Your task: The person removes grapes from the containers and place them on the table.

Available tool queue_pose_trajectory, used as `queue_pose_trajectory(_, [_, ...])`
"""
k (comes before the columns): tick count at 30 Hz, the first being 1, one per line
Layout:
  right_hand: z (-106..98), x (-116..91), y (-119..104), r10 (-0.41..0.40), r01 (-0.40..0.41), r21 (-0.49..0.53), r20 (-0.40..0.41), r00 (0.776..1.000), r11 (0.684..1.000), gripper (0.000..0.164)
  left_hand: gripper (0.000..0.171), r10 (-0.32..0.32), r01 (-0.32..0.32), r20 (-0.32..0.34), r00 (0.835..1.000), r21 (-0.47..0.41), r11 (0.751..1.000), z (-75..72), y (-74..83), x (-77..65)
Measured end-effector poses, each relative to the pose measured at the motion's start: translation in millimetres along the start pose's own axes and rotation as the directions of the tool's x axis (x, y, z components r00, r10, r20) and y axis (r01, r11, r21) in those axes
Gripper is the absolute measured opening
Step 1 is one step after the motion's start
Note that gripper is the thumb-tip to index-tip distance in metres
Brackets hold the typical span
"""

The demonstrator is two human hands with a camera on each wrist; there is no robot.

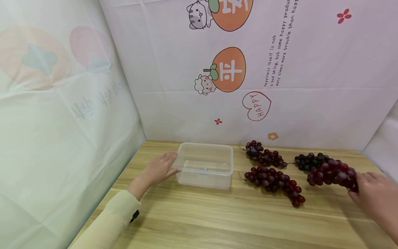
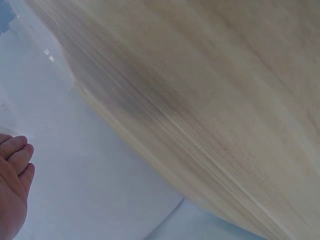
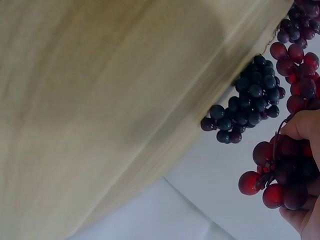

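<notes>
My right hand (image 1: 376, 197) grips one end of a bunch of red grapes (image 1: 332, 173) above the right side of the table. In the right wrist view, thumb and fingers close around that bunch (image 3: 285, 170) near its thin dark stem. Just behind it lies a bunch of dark, nearly black grapes (image 1: 308, 160). My left hand (image 1: 158, 169) rests at the left side of a clear plastic box (image 1: 203, 180), its straight fingers touching the wall near the rim. No grapes show inside the box. Part of the left hand (image 2: 12, 185) shows in the left wrist view.
Two more bunches lie between box and right hand: a dark red one (image 1: 264, 155) at the back and a longer red one (image 1: 273, 181) in front. The wooden table (image 1: 211, 221) meets a printed cloth wall (image 1: 317, 114) behind and a white cloth (image 1: 62, 155) at left.
</notes>
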State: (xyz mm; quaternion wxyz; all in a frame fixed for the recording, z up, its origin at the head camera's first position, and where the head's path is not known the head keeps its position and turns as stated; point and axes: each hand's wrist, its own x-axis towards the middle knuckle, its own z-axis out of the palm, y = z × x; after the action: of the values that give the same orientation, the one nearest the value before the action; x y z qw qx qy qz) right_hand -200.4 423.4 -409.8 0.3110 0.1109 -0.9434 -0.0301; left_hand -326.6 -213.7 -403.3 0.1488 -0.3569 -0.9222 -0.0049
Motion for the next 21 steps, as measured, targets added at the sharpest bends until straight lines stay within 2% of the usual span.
queue_pose_trajectory(3, [2.7,-2.3,-0.7,-0.016,0.016,-0.011,0.039,0.999,1.000,0.108,0.073,0.001,-0.001,-0.005,1.000,0.001,1.000,-0.2,0.0,-0.3])
queue_pose_trajectory(6, [6.0,-5.3,-2.9,-0.028,0.028,-0.009,0.058,0.998,1.000,0.100,0.072,0.003,-0.003,-0.010,1.000,0.002,1.000,-0.7,0.3,-0.7])
queue_pose_trajectory(8, [6.8,-7.2,-4.4,-0.022,0.022,-0.004,0.077,0.997,1.000,0.074,0.072,0.001,-0.001,-0.008,1.000,0.002,1.000,-1.1,0.7,-0.8])
queue_pose_trajectory(11, [8.1,-9.9,-5.5,-0.010,0.009,0.004,0.088,0.996,1.000,0.069,0.071,0.000,0.000,-0.002,1.000,0.001,1.000,-1.7,1.3,-0.8])
queue_pose_trajectory(12, [8.8,-10.7,-5.6,-0.009,0.008,0.009,0.083,0.997,1.000,0.080,0.071,0.000,0.000,-0.003,1.000,0.000,1.000,-1.9,1.4,-0.9])
queue_pose_trajectory(13, [9.1,-11.7,-6.2,-0.008,0.007,0.013,0.075,0.997,1.000,0.079,0.071,0.002,-0.002,-0.003,1.000,0.001,1.000,-2.0,1.3,-0.9])
queue_pose_trajectory(15, [10.9,-13.7,-7.3,-0.010,0.009,0.020,0.052,0.999,1.000,0.104,0.071,0.007,-0.007,-0.008,1.000,0.002,1.000,-2.0,1.1,-0.9])
queue_pose_trajectory(17, [12.1,-15.6,-8.7,-0.007,0.006,0.026,0.039,0.999,1.000,0.114,0.071,0.010,-0.010,-0.013,1.000,0.004,1.000,-1.8,0.8,-0.9])
queue_pose_trajectory(18, [12.7,-16.8,-9.0,-0.007,0.006,0.031,0.032,0.999,1.000,0.114,0.071,0.010,-0.010,-0.014,1.000,0.003,1.000,-1.8,0.7,-0.9])
queue_pose_trajectory(19, [12.9,-18.0,-9.1,-0.001,0.000,0.031,0.037,0.999,1.000,0.109,0.071,0.011,-0.011,-0.015,1.000,0.003,1.000,-1.8,0.7,-0.8])
queue_pose_trajectory(21, [12.9,-19.8,-8.9,0.018,-0.020,0.027,0.066,0.998,0.999,0.085,0.071,0.008,-0.008,-0.012,1.000,0.000,1.000,-2.3,0.8,-0.8])
